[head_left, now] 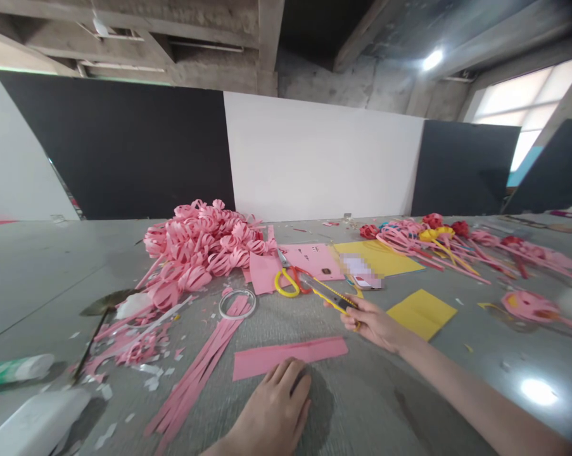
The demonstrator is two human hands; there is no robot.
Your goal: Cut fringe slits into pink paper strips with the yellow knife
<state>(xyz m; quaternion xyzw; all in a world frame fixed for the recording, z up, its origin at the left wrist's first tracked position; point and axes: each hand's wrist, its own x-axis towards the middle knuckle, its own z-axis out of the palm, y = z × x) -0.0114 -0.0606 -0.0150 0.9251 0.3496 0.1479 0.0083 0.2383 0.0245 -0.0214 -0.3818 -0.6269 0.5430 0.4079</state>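
Observation:
My right hand (368, 322) is closed around a yellow-and-black utility knife (330, 296), its tip pointing up and left over the scissors. A pink paper strip (290, 356) lies crosswise on the grey surface in front of me. My left hand (276, 402) rests at the strip's lower edge, palm down, with fingers loosely bent and the thumb apart. Whether its fingertips press on the paper is hard to see. Beyond the strip lie scissors (288, 284) with yellow and orange handles. Left of it, a tape roll (237, 304) sits over a bundle of narrow pink strips (204, 373).
A large heap of pink paper loops (200, 247) stands at the back left. Behind the knife are pink sheets (264, 272), a phone (364, 272) and yellow paper (423, 313). Paper flowers (409, 231) lie at right. A white box (33, 421) and green-white tube (17, 369) occupy the left.

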